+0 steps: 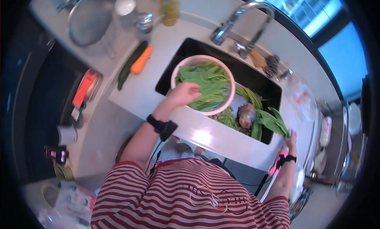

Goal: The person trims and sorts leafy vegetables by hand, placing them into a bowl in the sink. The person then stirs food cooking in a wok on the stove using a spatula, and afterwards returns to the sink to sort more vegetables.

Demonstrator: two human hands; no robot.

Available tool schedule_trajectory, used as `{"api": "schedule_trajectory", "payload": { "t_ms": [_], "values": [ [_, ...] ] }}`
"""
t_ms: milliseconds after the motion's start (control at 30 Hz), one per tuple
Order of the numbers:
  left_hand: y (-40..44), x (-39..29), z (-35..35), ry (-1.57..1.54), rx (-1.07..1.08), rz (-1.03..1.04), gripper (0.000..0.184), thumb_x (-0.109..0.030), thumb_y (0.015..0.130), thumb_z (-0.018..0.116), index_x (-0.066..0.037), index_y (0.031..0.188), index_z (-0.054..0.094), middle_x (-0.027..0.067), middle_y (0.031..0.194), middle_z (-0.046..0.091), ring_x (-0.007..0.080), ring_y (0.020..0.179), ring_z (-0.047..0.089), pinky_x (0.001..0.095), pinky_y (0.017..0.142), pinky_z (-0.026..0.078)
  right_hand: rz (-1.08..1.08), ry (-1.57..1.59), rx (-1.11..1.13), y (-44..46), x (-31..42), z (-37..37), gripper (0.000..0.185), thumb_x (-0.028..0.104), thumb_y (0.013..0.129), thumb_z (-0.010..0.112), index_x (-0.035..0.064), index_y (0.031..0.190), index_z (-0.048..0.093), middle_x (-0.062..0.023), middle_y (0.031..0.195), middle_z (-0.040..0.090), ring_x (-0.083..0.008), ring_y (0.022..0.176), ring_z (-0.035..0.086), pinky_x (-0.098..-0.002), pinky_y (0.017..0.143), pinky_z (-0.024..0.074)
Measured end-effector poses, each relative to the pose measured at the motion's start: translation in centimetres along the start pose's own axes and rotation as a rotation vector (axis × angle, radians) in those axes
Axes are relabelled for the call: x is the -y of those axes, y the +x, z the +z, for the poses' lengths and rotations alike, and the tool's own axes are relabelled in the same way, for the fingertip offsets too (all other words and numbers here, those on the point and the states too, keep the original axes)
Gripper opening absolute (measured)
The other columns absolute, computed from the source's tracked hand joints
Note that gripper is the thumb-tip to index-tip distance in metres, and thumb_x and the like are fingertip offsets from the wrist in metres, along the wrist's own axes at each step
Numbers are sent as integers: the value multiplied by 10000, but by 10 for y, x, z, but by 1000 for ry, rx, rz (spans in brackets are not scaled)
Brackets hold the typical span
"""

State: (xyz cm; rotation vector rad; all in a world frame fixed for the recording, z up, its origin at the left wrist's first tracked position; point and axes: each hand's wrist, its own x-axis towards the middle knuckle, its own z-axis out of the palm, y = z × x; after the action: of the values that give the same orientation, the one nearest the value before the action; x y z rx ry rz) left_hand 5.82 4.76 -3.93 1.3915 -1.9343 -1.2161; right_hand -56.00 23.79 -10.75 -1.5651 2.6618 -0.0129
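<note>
My left hand [185,95] is over the near left rim of a pale pink basin [232,90], fingers loosely bent above the greens. Nothing shows in its grasp. Long leafy greens [206,80] lie in water in the basin, which sits in the dark sink [174,64]. At the sink's right end, my right hand [291,139] has its fingers closed at the ends of a few broad green leaves [273,121]. These leaves reach from the sink over its edge. Beside them in the sink are a brownish lump [247,115] and loose green scraps [225,118].
A chrome faucet [237,21] arches behind the sink, near a sponge [258,58] and a scrubber [272,66]. On the left counter lie a carrot [141,60] and a cucumber [130,64]. A strainer [89,21] and an oil bottle [169,9] stand farther back. A plastic bag [301,96] lies right.
</note>
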Motion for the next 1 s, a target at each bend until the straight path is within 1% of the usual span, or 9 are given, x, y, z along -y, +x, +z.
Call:
{"api": "schedule_trajectory", "payload": {
  "t_ms": [67, 133, 333, 467, 600, 633, 733, 800, 1000],
  "values": [
    [-9, -17, 9, -67, -15, 37, 345, -178, 735, 647, -25, 1040, 595, 122, 920, 636, 185, 812, 610, 293, 727, 486, 27, 255, 18, -1, 6, 9, 337, 69, 703, 511, 2, 1034, 513, -270, 1046, 511, -414, 999, 469, -417, 860, 386],
    [-12, -17, 21, -104, -10, 47, 340, -180, 733, 646, -32, 1035, 600, 120, 919, 637, 183, 805, 610, 290, 723, 485, 16, 106, -22, -4, 9, 8, 141, 80, 708, 533, -19, 805, 505, -257, 921, 537, -407, 851, 495, -446, 753, 392],
    [-7, -5, 12, -80, 87, 109, 312, -181, 743, 637, -15, 1007, 610, 98, 862, 642, 160, 755, 601, 273, 696, 478, -137, 16, -175, -30, 4, -2, 131, 130, 783, 516, 1, 789, 490, -181, 696, 573, -354, 626, 550, -430, 577, 421],
    [8, 4, -15, -120, 83, 173, 280, -144, 760, 617, 6, 997, 605, 98, 846, 640, 147, 746, 598, 264, 684, 478, -1, 657, -39, -62, 104, -70, 139, 119, 822, 541, -3, 812, 475, -81, 647, 527, -154, 521, 526, -293, 498, 433],
    [14, -4, -33, -115, -44, 296, 178, -101, 765, 615, -11, 916, 640, 70, 791, 648, 109, 705, 592, 251, 665, 476, -97, 751, -16, -100, 249, -122, 117, 104, 836, 538, -3, 842, 494, -46, 655, 528, -103, 556, 508, -250, 496, 435],
    [17, -8, -35, -145, -53, 339, 164, -96, 751, 614, -10, 888, 639, 106, 804, 646, 170, 723, 613, 269, 657, 489, -157, 777, -16, -106, 274, -117, 122, 106, 827, 552, 7, 885, 511, -44, 646, 531, -102, 566, 511, -247, 493, 428],
    [20, -24, -38, -200, -43, 426, 145, -87, 753, 609, -7, 871, 637, 95, 781, 641, 161, 713, 611, 267, 645, 490, -344, 467, 8, -133, 361, -121, 173, 121, 731, 621, 31, 875, 588, -177, 738, 569, -300, 620, 551, -350, 582, 447],
    [21, -24, -30, -203, -6, 458, 142, -89, 738, 618, -23, 861, 642, 98, 784, 636, 176, 696, 610, 274, 631, 489, -539, 334, 10, -136, 378, -77, 188, 149, 692, 635, 76, 865, 633, -142, 801, 607, -317, 749, 584, -405, 650, 460],
    [14, 5, 2, 151, 454, 651, 336, -97, 638, 699, -50, 962, 621, 128, 928, 602, 265, 876, 571, 333, 771, 453, -499, 480, 208, -168, 417, -80, 311, 138, 668, 676, 57, 965, 627, -153, 864, 618, -294, 752, 592, -357, 667, 467]
  ]
}}
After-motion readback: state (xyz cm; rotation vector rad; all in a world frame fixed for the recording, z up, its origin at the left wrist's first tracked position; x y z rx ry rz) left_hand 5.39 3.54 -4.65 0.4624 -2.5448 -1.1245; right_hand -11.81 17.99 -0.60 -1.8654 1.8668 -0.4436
